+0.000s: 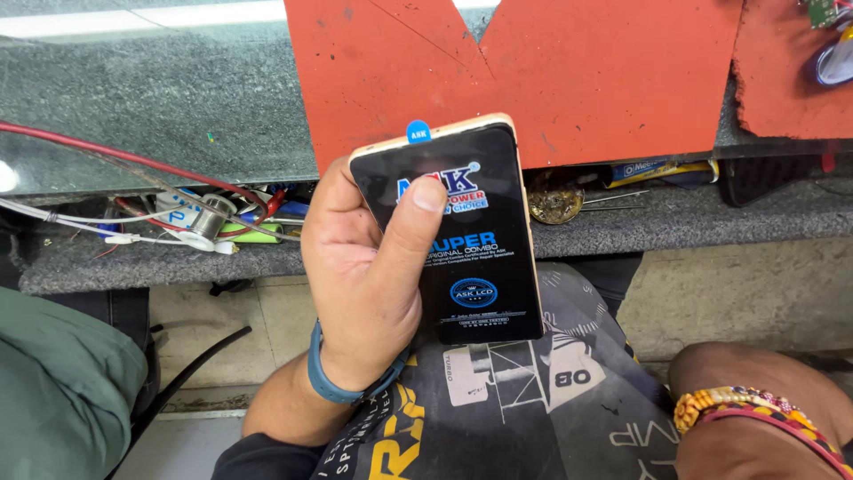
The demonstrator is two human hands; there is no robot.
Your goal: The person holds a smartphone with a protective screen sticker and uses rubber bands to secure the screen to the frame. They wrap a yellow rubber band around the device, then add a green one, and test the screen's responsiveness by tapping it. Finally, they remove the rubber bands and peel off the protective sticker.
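left hand: clasps smartphone upright above lap, thumb across its black screen film
right hand: only the beaded wrist shows, grip can't be told
tip: probably best to pinch the blue pull tab, peel slowly

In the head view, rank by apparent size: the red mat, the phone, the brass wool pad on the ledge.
1. Red mat, largest.
2. Phone in the left hand; it is nearer the camera, so it looks bigger.
3. Brass wool pad, smallest.

Grey stone workbench ledge with a glass-topped counter above, torn red mat on the glass, pale tiled floor below, bright daylight
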